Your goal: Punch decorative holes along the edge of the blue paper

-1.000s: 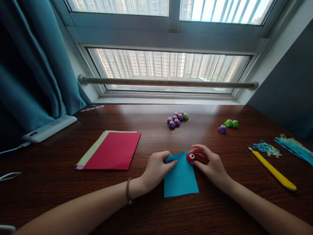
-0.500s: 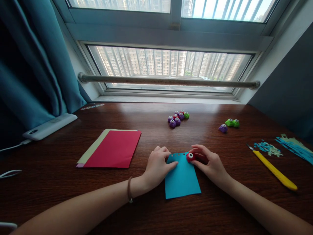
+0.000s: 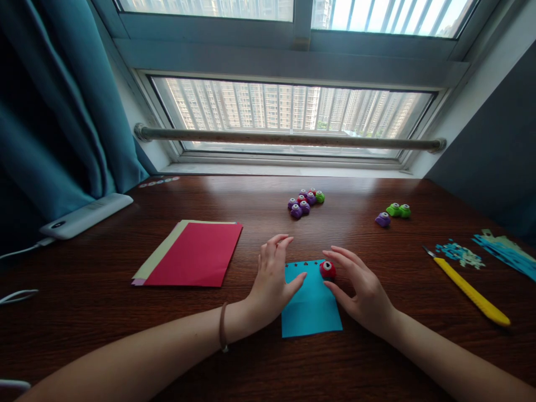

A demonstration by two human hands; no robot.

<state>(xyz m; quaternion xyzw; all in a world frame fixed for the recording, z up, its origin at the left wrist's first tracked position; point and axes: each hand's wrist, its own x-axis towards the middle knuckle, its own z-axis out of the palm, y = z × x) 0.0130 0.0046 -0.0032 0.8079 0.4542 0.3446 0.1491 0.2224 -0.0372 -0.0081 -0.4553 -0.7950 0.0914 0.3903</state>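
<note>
Red punch [image 3: 328, 271] at the blue paper [image 3: 315, 310], both grips loose.
The punch sits at the paper's far right corner, between the spread thumb and fingers of our right hand [image 3: 363, 286], which is the nearer one; its long axis we cannot tell. Our left hand [image 3: 271, 286], also unclosed, is over the paper's left edge.

On the worktop [image 3: 259, 371], a sheet [image 3: 312, 312] lies right of a paper stack [image 3: 192, 254], left of a knife [image 3: 471, 292], before clustered punches [image 3: 305, 207].
</note>
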